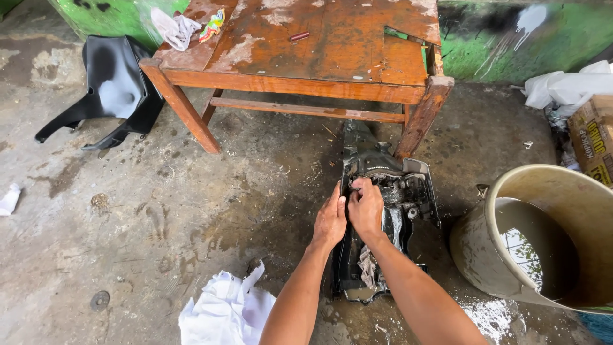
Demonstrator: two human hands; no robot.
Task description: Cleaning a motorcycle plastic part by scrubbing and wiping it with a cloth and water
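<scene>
A long black plastic motorcycle body part point(408, 191) lies on the wet concrete floor, its far end under a worn wooden table point(306, 64). My left hand point(330, 220) rests on the part's left edge, fingers pressed against it. My right hand point(366, 206) is closed on something at the part's upper middle, close beside the left hand; what it grips is hidden by the fingers. A dirty grey rag point(367, 267) lies inside the part under my right forearm.
A large bucket of murky water point(543, 243) stands at the right. White cloth point(223, 310) lies near my left arm. Another black fairing panel point(115, 89) leans at the far left. A cardboard box point(594, 137) and white plastic sit at the right edge.
</scene>
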